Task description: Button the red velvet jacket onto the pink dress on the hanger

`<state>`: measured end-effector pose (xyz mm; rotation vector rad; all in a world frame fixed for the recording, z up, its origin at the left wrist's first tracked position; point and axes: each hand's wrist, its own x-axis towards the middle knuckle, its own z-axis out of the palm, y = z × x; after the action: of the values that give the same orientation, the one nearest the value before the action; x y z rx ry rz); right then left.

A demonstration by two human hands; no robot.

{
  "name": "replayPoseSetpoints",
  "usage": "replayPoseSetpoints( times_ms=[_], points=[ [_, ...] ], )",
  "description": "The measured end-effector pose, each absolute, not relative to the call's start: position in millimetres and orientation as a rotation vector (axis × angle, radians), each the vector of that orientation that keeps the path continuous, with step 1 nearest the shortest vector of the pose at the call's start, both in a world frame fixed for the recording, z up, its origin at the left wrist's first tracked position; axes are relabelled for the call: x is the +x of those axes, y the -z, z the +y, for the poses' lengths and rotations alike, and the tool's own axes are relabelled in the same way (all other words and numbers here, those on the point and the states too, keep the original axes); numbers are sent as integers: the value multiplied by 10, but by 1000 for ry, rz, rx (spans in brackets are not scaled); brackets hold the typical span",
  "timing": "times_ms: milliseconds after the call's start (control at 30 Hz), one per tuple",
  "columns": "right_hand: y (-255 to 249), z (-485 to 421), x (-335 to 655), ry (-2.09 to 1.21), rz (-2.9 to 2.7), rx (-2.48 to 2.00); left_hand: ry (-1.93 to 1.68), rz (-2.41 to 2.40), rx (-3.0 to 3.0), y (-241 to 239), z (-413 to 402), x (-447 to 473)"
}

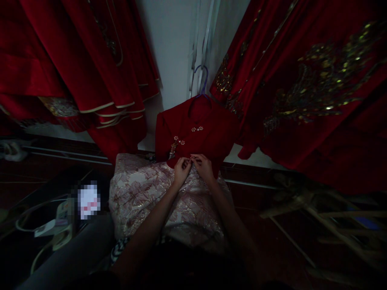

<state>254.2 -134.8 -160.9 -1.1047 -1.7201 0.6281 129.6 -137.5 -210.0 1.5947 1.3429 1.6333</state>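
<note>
A red garment (198,117) with a round neckline hangs in front of me on a purple hanger (206,80). Pearl-like flower frog buttons (197,129) run down its front, and a beaded tassel (173,150) dangles beside one of them. My left hand (182,171) and my right hand (203,165) meet at the garment's lower front. Fingertips of both are pinched close together on a small frog button (192,158), which they partly hide. Under my forearms a pale pink floral brocade cloth (136,193) lies spread over my lap.
Red garments with gold trim (99,80) hang at left; a red garment with gold sequins (320,88) hangs at right. Behind is a pale cabinet door (172,44). Power strip and cables (62,225) lie lower left, a wooden frame (338,217) lower right.
</note>
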Motion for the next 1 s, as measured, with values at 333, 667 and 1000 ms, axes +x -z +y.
replayPoseSetpoints(
  times_ms=[333, 667, 1000],
  points=[
    [1659, -1299, 2541, -571, -1685, -1180, -1600, 1369, 1768, 2093, -1378, 1288],
    [1729, -1151, 2640, -664, -1707, -1178, -1456, 1436, 1928, 2076, -1315, 1285],
    [1757, -1065, 2611, -736, -1727, -1116, -1401, 1502, 1821, 2138, -1241, 1271]
  ],
)
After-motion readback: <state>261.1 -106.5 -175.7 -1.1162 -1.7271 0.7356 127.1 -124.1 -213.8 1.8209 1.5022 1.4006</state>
